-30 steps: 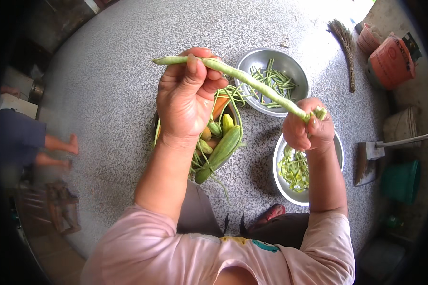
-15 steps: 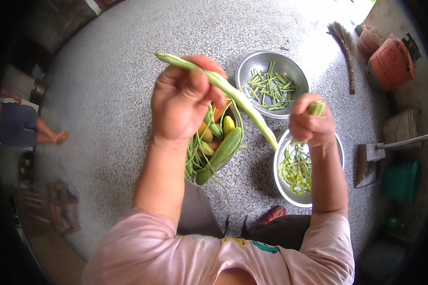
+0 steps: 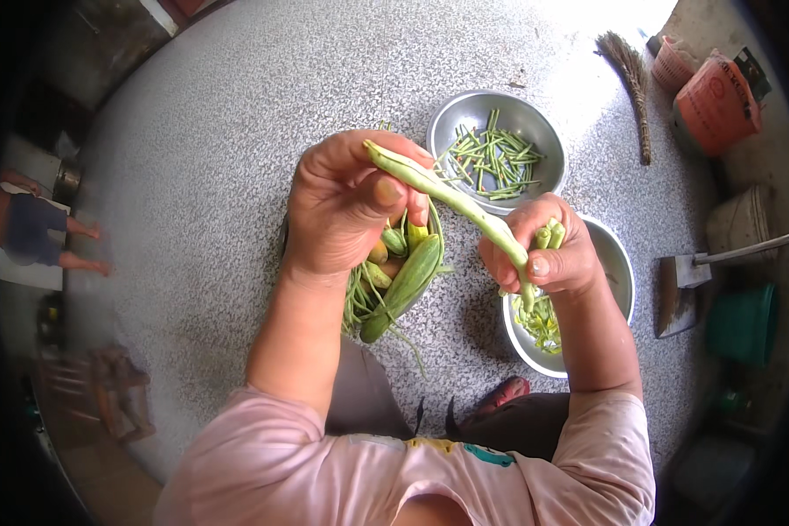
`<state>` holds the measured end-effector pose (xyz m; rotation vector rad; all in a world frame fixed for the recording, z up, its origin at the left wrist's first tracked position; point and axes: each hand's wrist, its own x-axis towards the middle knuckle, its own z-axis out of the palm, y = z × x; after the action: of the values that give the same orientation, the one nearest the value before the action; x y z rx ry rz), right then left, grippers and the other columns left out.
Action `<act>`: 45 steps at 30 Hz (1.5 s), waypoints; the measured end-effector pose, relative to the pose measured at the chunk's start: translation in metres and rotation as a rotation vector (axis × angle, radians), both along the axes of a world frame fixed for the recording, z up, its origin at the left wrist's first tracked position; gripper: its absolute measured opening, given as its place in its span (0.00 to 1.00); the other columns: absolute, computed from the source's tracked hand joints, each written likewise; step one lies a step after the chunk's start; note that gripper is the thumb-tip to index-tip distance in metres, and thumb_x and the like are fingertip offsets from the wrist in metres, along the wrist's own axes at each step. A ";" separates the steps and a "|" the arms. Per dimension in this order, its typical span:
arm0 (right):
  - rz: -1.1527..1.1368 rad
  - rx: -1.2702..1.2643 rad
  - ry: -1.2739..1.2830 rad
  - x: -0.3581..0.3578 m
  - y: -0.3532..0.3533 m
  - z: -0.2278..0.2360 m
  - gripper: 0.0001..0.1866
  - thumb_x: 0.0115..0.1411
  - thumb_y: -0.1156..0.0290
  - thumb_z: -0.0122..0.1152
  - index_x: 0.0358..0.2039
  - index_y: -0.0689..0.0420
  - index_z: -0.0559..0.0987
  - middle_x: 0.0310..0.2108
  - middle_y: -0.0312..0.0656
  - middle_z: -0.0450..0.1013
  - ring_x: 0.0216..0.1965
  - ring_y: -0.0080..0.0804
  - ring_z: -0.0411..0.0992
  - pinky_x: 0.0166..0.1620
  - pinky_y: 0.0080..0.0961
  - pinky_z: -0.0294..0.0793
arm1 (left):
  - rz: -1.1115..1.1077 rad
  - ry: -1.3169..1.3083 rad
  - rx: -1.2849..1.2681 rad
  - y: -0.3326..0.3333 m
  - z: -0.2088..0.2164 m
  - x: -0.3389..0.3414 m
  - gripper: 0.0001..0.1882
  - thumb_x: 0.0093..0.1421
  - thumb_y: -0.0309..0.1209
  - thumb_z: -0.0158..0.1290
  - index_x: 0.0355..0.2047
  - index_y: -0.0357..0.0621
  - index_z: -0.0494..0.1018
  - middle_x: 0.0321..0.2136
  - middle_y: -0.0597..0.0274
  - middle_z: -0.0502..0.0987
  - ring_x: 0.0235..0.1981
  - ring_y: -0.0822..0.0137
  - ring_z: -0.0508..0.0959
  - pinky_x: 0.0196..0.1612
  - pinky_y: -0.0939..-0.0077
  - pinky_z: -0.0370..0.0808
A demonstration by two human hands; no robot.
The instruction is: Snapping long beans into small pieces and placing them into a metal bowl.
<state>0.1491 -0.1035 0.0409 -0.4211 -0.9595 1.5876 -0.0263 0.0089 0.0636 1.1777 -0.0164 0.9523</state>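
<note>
Thumb and fingers of your left hand (image 3: 337, 206), in the head view, pinch the upper end of one long, pale-green, bumpy bean pod (image 3: 467, 207), which slants through the air down to your right hand (image 3: 574, 259). There, your fingers close around a bundle of short, green bean pieces (image 3: 550, 235), the thumb against the pod's lower end. A round silver metal bowl (image 3: 535, 123) holding green bean lengths (image 3: 498, 158) sits ahead; another silver metal bowl (image 3: 614, 252), with yellow-green scraps (image 3: 543, 326), sits below that hand. You likely do best with light pinches and the bundle tucked deep, so no piece slips.
</note>
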 end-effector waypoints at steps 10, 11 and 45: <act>-0.057 0.088 -0.431 0.004 -0.003 0.018 0.09 0.43 0.75 0.65 0.26 0.64 0.78 0.21 0.39 0.73 0.23 0.22 0.70 0.26 0.17 0.66 | -0.099 -0.157 0.013 0.007 0.002 -0.007 0.15 0.48 0.30 0.58 0.33 0.31 0.71 0.25 0.53 0.75 0.24 0.71 0.75 0.26 0.82 0.74; -0.118 0.173 -0.543 0.005 -0.004 0.022 0.09 0.43 0.75 0.66 0.27 0.64 0.78 0.21 0.39 0.73 0.22 0.22 0.70 0.26 0.17 0.65 | -0.104 -0.144 0.018 0.008 0.002 -0.008 0.14 0.49 0.29 0.57 0.33 0.31 0.71 0.26 0.52 0.75 0.24 0.70 0.75 0.26 0.82 0.74; -0.442 -0.056 -0.084 0.005 0.002 0.005 0.06 0.51 0.71 0.55 0.28 0.59 0.72 0.17 0.39 0.68 0.13 0.23 0.63 0.13 0.16 0.59 | -0.010 0.310 -0.468 -0.001 -0.002 0.007 0.09 0.55 0.28 0.49 0.35 0.39 0.71 0.21 0.62 0.73 0.20 0.76 0.73 0.22 0.84 0.74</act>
<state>0.1537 -0.1011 0.0458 -0.6926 -0.8175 1.2037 -0.0190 0.0079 0.0619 0.8746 0.4274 0.7043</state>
